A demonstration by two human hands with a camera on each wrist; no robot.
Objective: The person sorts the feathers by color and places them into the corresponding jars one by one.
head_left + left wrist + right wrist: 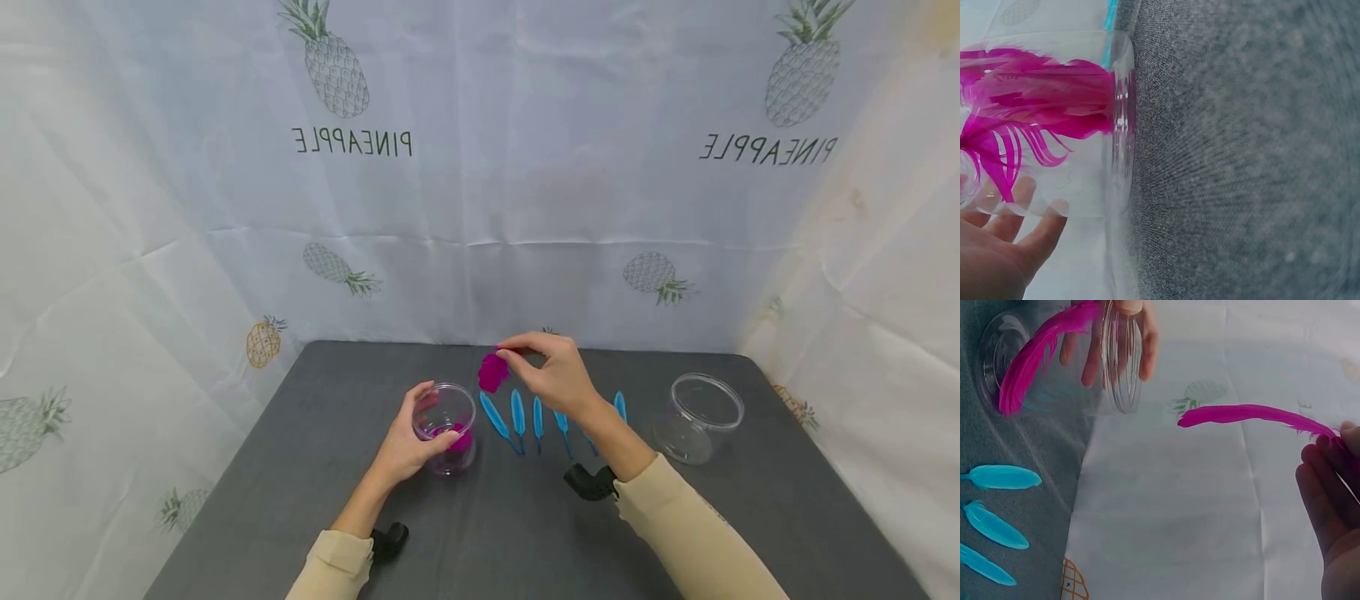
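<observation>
My left hand (401, 450) grips a clear plastic jar (450, 466) from its left side, with the thumb across the front and the fingers around the back. Inside lie magenta feathers (1054, 94), leaning against the wall in the left wrist view. Up to the right of that jar, my right hand (561, 377) pinches one magenta feather (1241, 414) by its quill end between thumb and fingertips. The feather hangs in the air, its broad tip towards the jar's mouth. Under my right hand, several blue feathers (517, 412) lie in a row on the table.
A second clear jar (693, 446) stands at the right of the dark table (495, 533), with no feathers showing in it. White pineapple-print cloth (525, 192) hangs behind the table and on both sides. My right forearm passes over some blue feathers.
</observation>
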